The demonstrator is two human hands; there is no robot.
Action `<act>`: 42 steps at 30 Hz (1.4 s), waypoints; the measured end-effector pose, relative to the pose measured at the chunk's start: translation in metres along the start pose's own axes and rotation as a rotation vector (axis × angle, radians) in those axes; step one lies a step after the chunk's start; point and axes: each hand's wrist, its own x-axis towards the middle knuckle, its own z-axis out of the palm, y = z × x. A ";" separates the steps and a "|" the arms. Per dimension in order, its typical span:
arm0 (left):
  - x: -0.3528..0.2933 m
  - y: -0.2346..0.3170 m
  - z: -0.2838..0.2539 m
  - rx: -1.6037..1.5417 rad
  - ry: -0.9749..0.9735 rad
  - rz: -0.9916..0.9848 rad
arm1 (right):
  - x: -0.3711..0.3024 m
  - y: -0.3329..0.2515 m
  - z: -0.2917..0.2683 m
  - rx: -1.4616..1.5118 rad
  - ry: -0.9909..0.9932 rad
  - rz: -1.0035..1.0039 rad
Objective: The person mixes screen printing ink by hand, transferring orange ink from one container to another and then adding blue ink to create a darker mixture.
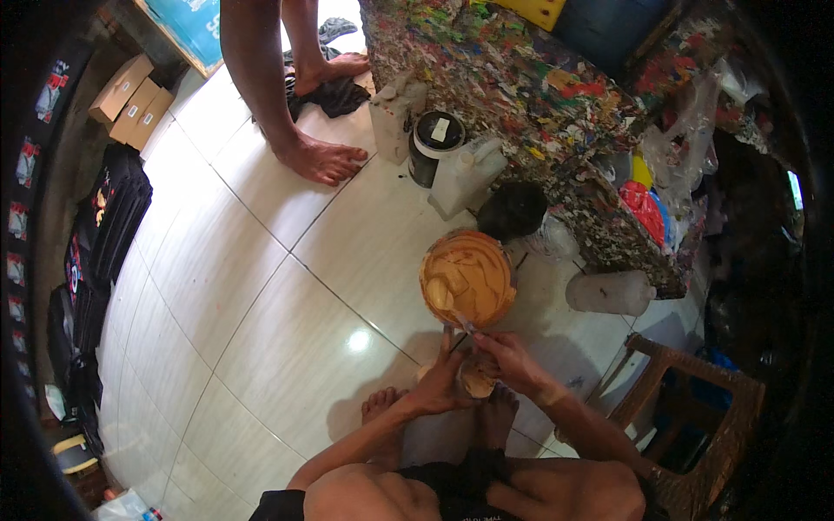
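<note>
At the near rim of the tub [512, 297], the right fingers [489, 342] grip a spatula [463, 322], the left fingers [448, 369] a cup [477, 380] — tipping the spatula could drip paste [482, 271] onto the floor [287, 347].

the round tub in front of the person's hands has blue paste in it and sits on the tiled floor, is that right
Not quite: the head view shows orange paste, not blue. The round tub does sit on the tiled floor in front of the left hand and right hand.
</note>
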 end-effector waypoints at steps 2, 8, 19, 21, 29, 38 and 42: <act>-0.001 -0.002 -0.003 0.098 0.058 0.025 | 0.009 0.010 -0.007 0.137 -0.116 0.021; -0.026 0.021 -0.048 -0.499 0.119 -0.313 | -0.017 0.002 -0.021 -0.105 -0.041 0.001; -0.028 0.002 -0.101 -0.400 0.363 -0.220 | -0.101 -0.041 0.017 -1.760 0.098 -0.981; -0.028 0.007 -0.107 -0.403 0.362 -0.270 | -0.099 -0.057 0.004 -1.722 0.070 -0.964; 0.004 0.001 -0.084 -0.365 0.088 -0.100 | 0.006 -0.077 -0.063 -1.710 0.381 -0.830; 0.000 -0.022 -0.041 -0.006 0.047 -0.021 | -0.003 -0.076 -0.049 -1.527 0.240 -0.413; 0.004 0.001 -0.037 -0.061 0.109 -0.039 | 0.014 -0.030 -0.062 -1.638 0.135 -0.973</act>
